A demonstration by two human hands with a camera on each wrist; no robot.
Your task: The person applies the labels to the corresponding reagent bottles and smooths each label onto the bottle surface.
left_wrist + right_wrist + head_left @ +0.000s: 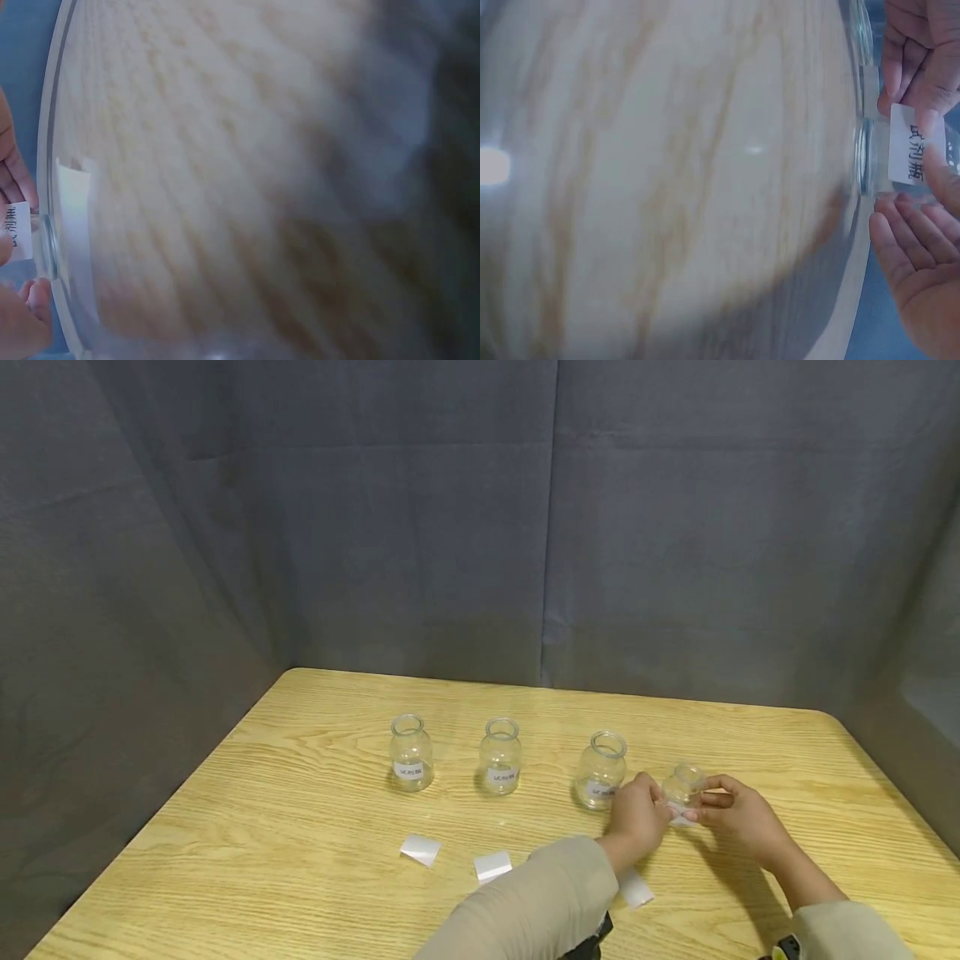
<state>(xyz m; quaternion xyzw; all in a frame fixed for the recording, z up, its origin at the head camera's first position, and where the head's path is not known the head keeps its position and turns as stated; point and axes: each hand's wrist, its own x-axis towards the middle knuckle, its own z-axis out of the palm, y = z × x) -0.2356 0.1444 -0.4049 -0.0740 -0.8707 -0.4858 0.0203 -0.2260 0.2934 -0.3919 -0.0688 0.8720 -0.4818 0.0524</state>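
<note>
At the right of the table, a small clear glass bottle (684, 779) stands between both hands. A white printed label (906, 144) lies against its side, with dark characters on it. From the left, my left hand (637, 817) grips the bottle with curled fingers, its thumb at one end of the label. My right hand (742, 820) holds the other side, fingers round the back and thumb pressing the label's face. Both thumbs cover part of the label. In the left wrist view, the label (16, 231) and the bottle's rim (49, 247) appear at the left edge.
Three similar labelled glass bottles stand to the left: one at far left (411, 756), one in the middle (500, 757) and one close to my left hand (601, 772). White paper pieces (420, 849) lie in front, one beneath my left forearm. Dark curtains surround the wooden table (262, 827).
</note>
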